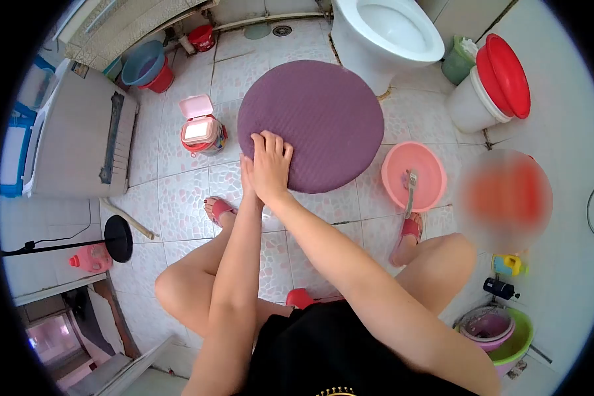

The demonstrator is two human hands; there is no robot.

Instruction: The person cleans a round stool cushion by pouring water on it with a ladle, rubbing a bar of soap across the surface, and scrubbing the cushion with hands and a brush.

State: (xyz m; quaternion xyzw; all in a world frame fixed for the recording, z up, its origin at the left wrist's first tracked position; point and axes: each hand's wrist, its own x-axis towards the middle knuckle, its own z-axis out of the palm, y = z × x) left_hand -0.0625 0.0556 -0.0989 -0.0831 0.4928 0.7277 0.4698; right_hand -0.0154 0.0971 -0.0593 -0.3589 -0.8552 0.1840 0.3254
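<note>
A large round purple cushion (323, 119) with ribbed fabric is in front of me, its flat top facing up; what supports it is hidden. My right hand (271, 164) grips its near left edge, with bent fingers on the top and the thumb out of sight. Close against it, my left hand (248, 179) is at the same edge, its fingers partly covered by the cushion and the right hand. Both hands touch each other at the rim.
A pink basin (393, 173) with a brush (411, 188) stands right of the cushion. To the left is a small tub with an open pink lid (197, 107). A toilet (383, 39), white bucket (472, 102), washing machine (79, 132) and green basin (523, 333) surround the tiled floor.
</note>
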